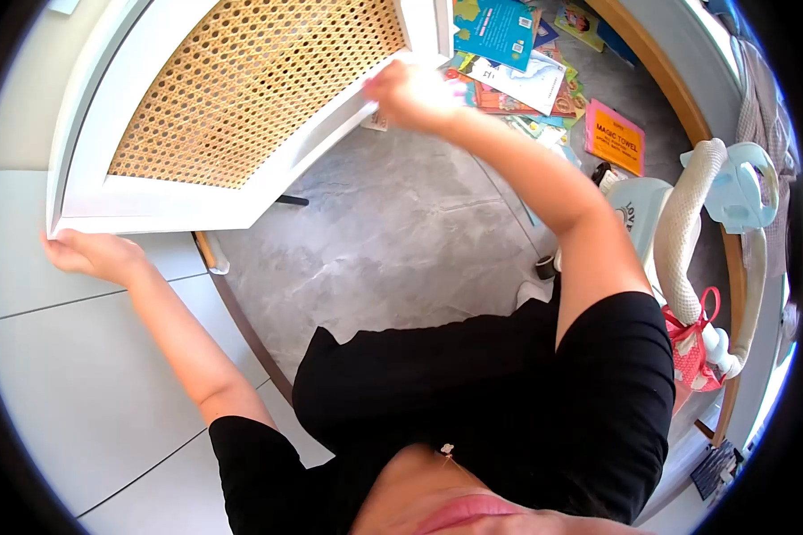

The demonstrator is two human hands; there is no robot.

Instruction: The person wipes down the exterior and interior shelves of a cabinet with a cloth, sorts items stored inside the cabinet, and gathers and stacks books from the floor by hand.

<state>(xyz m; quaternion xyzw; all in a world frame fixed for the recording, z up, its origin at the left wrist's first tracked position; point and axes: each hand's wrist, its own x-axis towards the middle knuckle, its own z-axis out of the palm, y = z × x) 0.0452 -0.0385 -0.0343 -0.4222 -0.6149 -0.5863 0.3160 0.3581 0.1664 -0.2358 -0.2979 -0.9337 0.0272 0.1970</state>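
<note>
A white-framed panel with woven cane webbing (pixel 268 89), which looks like a cabinet door, stands tilted at the upper left. My left hand (pixel 94 257) is at its lower left corner, with the fingers curled under the edge and partly hidden behind it. Along the panel's right edge is my right hand (pixel 412 96), smeared by motion. A whitish and pink patch shows beside its fingers, too blurred to name. Whether the right hand touches the panel or holds anything cannot be made out.
Picture books and papers (pixel 509 76) lie heaped on the grey floor at the upper right. Nearby are an orange Magic Towel packet (pixel 616 136), a pale thick hose (pixel 690 227), a light blue plastic piece (pixel 742 187) and a red polka-dot bag (pixel 694 348). Pale tiles (pixel 71 374) cover the left side.
</note>
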